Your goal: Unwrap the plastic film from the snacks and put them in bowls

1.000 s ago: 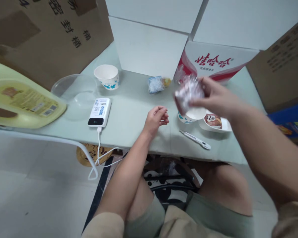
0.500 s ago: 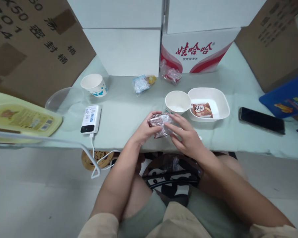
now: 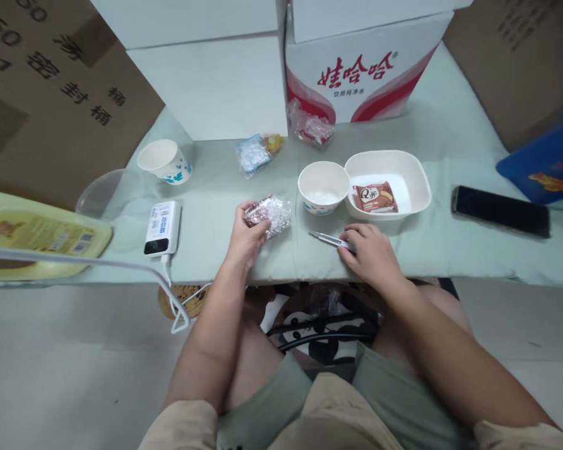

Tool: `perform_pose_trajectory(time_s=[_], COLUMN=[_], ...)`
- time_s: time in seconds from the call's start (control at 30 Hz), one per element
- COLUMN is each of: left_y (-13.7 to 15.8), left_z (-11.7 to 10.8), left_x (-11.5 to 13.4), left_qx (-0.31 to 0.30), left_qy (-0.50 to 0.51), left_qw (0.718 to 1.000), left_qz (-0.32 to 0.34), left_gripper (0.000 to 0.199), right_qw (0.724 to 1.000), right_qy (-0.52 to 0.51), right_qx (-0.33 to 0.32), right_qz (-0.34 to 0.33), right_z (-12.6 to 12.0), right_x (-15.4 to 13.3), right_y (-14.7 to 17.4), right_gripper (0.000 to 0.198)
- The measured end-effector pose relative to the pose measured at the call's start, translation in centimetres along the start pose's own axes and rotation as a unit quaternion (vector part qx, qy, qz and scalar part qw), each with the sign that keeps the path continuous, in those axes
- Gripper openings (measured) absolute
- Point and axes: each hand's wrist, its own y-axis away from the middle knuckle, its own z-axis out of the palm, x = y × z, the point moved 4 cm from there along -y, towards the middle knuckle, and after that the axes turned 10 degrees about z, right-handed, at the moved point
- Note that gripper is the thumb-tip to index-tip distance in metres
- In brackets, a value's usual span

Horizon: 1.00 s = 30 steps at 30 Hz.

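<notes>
Wrapped in crinkled clear plastic, a brown snack packet (image 3: 273, 215) is gripped in my left hand (image 3: 248, 234), just above the table. My right hand (image 3: 370, 250) is closed round the rear of a utility knife (image 3: 329, 240), whose tip points left along the tabletop. Just beyond the knife stands a paper cup (image 3: 323, 187). Touching that cup on the right is a white plastic bowl (image 3: 420, 187), with a brown Q-marked snack packet (image 3: 376, 197) lying in it.
White cartons (image 3: 363, 75) wall off the back. Two plastic-wrapped packets, one blue and yellow (image 3: 258, 152), one red (image 3: 314, 128), lie before them. A second paper cup (image 3: 165, 161) and a power bank (image 3: 163, 228) stand left; a phone (image 3: 501, 211) lies right.
My hands have moved apart. The left keeps the plastic-wrapped packet and shifts left; the right has let go of it and taken hold of the utility knife. The view has shifted slightly.
</notes>
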Motion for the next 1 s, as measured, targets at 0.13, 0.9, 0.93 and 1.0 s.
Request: perform_pose_trajectory(time_s=[0.13,0.9,0.93,1.0], left_y=[0.1,0.6,0.7,0.8], left_z=[-0.1,0.1,0.0,-0.1], left_x=[-0.5,1.2,1.2,0.9], left_qx=[-0.013,-0.071,-0.082,-0.101], left_qy=[-0.025,0.109,0.105,0.093], left_qw=[0.999,0.99,0.991,0.991], left_qz=[0.032,0.055,0.035,-0.003], left_gripper=[0.066,0.057,0.057,0.058], right_qw=[0.988,0.964,0.979,0.996], right_qy=[-0.129,-0.239,-0.187,-0.079], right_qx=[-0.027,-0.105,-0.066,-0.016], right_qz=[0.075,0.044,0.037,0.029], right_z=[0.1,0.7,0.3,0.0], right_x=[-0.4,-3.3,-2.7,-1.8], right_y=[0.5,-0.8,-0.9,-0.9], right_gripper=[0.019,0.037,0.035,0.03])
